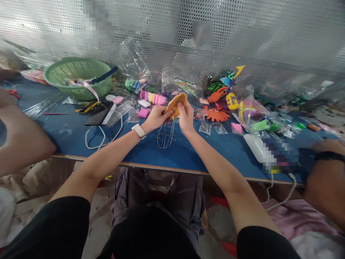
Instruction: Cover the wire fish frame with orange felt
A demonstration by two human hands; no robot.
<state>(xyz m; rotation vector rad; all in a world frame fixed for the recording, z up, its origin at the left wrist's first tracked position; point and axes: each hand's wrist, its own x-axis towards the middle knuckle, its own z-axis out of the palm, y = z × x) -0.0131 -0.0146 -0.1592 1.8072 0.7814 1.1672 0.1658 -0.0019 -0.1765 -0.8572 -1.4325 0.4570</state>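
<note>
Where the wall rises at 12 o'clock, directions being read from the middle of the view: perforated silver-grey metal panel (161, 25), standing behind everything else.
Tabletop: long, flat, blue tabletop (151, 156) with a brown front edge, spreading from 9 to 3 o'clock.
Neighbours: a co-worker's bare, bent arm (24, 140) at 9 o'clock; another co-worker's bare arm (326, 183), between 3 and 4 o'clock.
Basket: round, pale-green plastic basket (64, 90) with slatted sides at 10 o'clock, small items inside it.
White box: smooth, white, round-cornered box (253, 145) between 3 and 4 o'clock, near the front edge.
Left hand: bare left hand (156, 118) at 10 o'clock, close to the middle; fingers narrow, pinching the near left edge of the sheet.
Right hand: bare right hand (185, 115) between 1 and 2 o'clock; fingers gripping the right side of the same sheet, thumb on its face.
Sheet: thin, yellow-orange, soft-looking sheet (174, 104) with a rounded edge, at 12 o'clock, held up between both hands.
Wire frame: looped, silvery wire frame (165, 142) at 7 o'clock, just below the hands; whether its top touches them cannot be told.
Crab: flat, bright-orange crab figure (217, 114) between 2 and 3 o'clock, well apart from the wire frame.
Sachet: small, clear plastic sachet (205, 127) with dark contents at 3 o'clock, near the crab.
</note>
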